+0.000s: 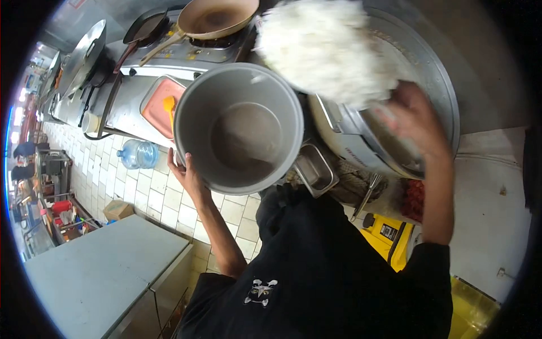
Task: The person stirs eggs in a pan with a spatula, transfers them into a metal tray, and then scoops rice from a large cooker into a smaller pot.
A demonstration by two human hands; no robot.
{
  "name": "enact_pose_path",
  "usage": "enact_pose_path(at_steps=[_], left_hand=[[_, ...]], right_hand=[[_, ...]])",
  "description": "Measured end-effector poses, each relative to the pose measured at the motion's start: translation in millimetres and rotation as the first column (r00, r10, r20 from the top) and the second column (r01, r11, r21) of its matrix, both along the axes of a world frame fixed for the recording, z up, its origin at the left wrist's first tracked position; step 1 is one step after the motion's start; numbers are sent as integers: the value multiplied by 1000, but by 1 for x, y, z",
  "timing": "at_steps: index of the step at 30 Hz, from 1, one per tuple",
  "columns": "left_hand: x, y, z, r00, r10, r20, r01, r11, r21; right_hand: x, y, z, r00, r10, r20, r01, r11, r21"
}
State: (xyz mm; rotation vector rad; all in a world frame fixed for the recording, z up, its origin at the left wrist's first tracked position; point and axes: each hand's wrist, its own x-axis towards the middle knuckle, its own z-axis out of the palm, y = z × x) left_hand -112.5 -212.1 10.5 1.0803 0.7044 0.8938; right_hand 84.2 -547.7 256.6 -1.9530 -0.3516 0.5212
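My left hand (189, 179) is closed on the left rim of a deep grey cooking pot (189, 121), which is tilted so that its inside faces me; a little cloudy residue shows on its bottom. Up and to the right, a large heap of cooked white rice (324, 51) hangs above and beside the pot, smeared by motion. My right hand (415, 121) is closed at the lower right of this heap, on a utensil that the rice mostly hides. Beneath that hand stands a big round rice cooker (358, 150) with its wide metal rim uncovered.
Pans, one a tan frying pan (217, 17), sit on the stove at the back. A pink-lined tray (161, 101) holds an orange utensil. Near my body are a small metal container (316, 169), a whisk (370, 192) and a yellow case (387, 237). A water jug (138, 154) lies on the tiles.
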Motion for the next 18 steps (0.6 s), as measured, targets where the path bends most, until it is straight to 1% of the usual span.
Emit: enact_pose_path(at_steps=[1, 2, 3, 4, 5, 6, 8, 9, 10, 11, 12, 15, 17, 18], left_hand=[[-2, 2, 0, 1000, -24, -11, 24, 999, -40], [-3, 4, -1, 999, -49, -17, 47, 996, -82], [-4, 6, -2, 997, -74, -20, 71, 990, -125], [-3, 7, -5, 996, -89, -26, 86, 990, -113], [-3, 9, -8, 994, -102, -31, 98, 990, -101], [-3, 11, -12, 993, -112, -37, 108, 990, -89], [-6, 12, -15, 993, -107, -52, 104, 992, -71], [-4, 10, -11, 993, -102, -58, 98, 993, -70], [-2, 9, -9, 993, -99, -64, 94, 993, -71], [-1, 9, -9, 994, -86, -71, 84, 996, -37], [-3, 7, -8, 994, -83, -77, 79, 995, -54], [0, 8, -5, 995, -72, -74, 66, 995, -75], [-1, 5, -5, 996, -66, -65, 61, 995, -77], [-2, 5, -4, 996, -62, -63, 56, 994, -88]], right_hand=[[-11, 20, -6, 998, 35, -55, -34, 999, 22], [-16, 37, -21, 986, 111, -123, -107, 994, 38], [-17, 52, -45, 974, 182, -136, -180, 983, 31], [-17, 67, -68, 955, 255, -150, -254, 967, 24], [-21, 85, -80, 946, 274, 174, -250, 957, -149], [-25, 103, -88, 821, 320, 473, -189, 934, -303], [-40, 131, -97, 793, 408, 452, -102, 821, -561], [-50, 144, -113, 711, 450, 540, -16, 779, -627], [-58, 160, -117, 696, 526, 490, -21, 696, -718], [-61, 173, -143, 639, 552, 535, 35, 675, -737], [-61, 180, -171, 580, 578, 574, 92, 653, -751], [-54, 178, -191, 561, 604, 565, 78, 641, -763], [-59, 161, -153, 567, 612, 551, -46, 691, -721], [-62, 147, -124, 572, 614, 543, -100, 710, -697]])
